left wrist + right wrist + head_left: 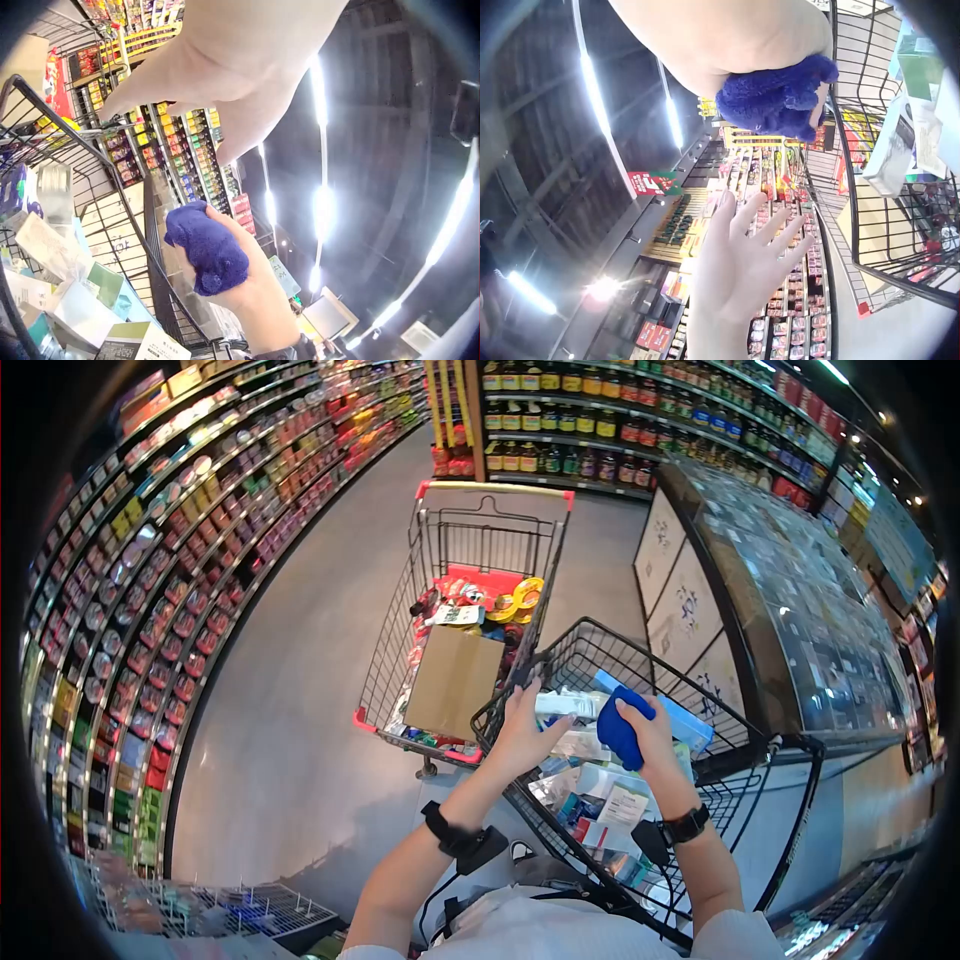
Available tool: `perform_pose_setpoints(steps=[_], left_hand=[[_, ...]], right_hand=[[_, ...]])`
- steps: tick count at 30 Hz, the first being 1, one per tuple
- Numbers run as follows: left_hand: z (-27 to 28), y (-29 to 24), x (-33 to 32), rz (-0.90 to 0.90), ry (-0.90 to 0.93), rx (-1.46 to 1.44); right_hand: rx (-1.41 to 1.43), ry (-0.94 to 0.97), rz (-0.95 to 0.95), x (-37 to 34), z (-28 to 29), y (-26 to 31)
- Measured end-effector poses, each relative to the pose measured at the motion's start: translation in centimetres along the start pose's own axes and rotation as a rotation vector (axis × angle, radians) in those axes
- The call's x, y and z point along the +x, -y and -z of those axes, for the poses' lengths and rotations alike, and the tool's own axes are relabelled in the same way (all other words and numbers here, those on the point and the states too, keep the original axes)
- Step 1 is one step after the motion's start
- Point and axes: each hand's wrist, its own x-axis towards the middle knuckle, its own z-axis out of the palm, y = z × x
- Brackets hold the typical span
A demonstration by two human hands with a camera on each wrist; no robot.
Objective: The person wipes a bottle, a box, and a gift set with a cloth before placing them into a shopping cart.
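My right hand (650,738) grips a bunched blue cloth (619,730), fuzzy in texture, above the black wire cart (740,732). The cloth's folds bulge out past the fingers in the left wrist view, where the right hand (259,300) is seen from the side. My left hand (520,735) is at the cart's left rim, overlapping it in the head view. Its fingers are spread and the palm holds nothing, as the right wrist view shows of the left hand (739,262). Below both hands, the cart holds several boxes, among them a white box (625,806) and a light-blue box (690,726).
A second cart (375,670) with red corners stands ahead, carrying a cardboard box (455,682) and colourful packets. Stocked shelves (150,620) line the left, jar shelves (600,425) the far end. A glass-topped counter (690,575) flanks the black cart on the right.
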Motion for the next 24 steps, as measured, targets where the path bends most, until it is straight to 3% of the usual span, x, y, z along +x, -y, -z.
perform_pose_setpoints(steps=[2,3,5,6,9,11,12,14,18,19,21,22,24], left_hand=[[1.7,1.6,-2.8,0.066,-0.007,-0.073],[-0.9,1.2,0.1,0.034,-0.070,-0.183],[2.6,1.5,-3.8,0.219,0.063,-0.544],[4.1,3.6,-5.4,0.247,-0.015,-0.415],[8.1,6.0,-10.4,0.256,-0.141,-0.756],[10.8,6.7,-15.0,0.302,-0.312,-0.708],[11.9,7.2,-17.2,0.331,-0.376,-0.672],[12.0,8.3,-22.8,0.379,-0.574,-0.693],[14.6,8.4,-34.4,0.444,-0.941,-0.590],[14.6,7.7,-37.2,0.460,-1.050,-0.575],[14.5,6.0,-42.6,0.485,-1.191,-0.488],[13.8,5.4,-45.0,0.491,-1.255,-0.466],[12.0,4.2,-49.6,0.508,-1.355,-0.439]], right_hand=[[0.068,0.078,-0.082,-2.4,-1.4,0.0],[-0.042,0.103,-0.015,0.8,-0.1,2.4],[-0.026,0.260,-0.099,-1.1,-2.5,1.5],[-0.012,0.322,-0.103,-2.4,-4.8,1.5],[-0.089,0.553,-0.142,-4.7,-9.2,2.1],[-0.146,0.681,-0.103,-5.3,-11.4,1.5],[-0.123,0.658,-0.089,-6.2,-12.9,1.1],[-0.170,0.935,-0.103,-6.2,-14.1,0.7],[-0.153,1.198,-0.061,-5.6,-20.4,-7.0],[-0.320,1.289,-0.171,-8.2,-22.2,-5.8],[-0.385,1.347,0.070,-16.2,-25.6,-4.2],[-0.501,1.388,-0.127,-15.5,-27.4,-6.9],[-0.439,1.428,-0.216,-22.6,-29.0,-7.0]])
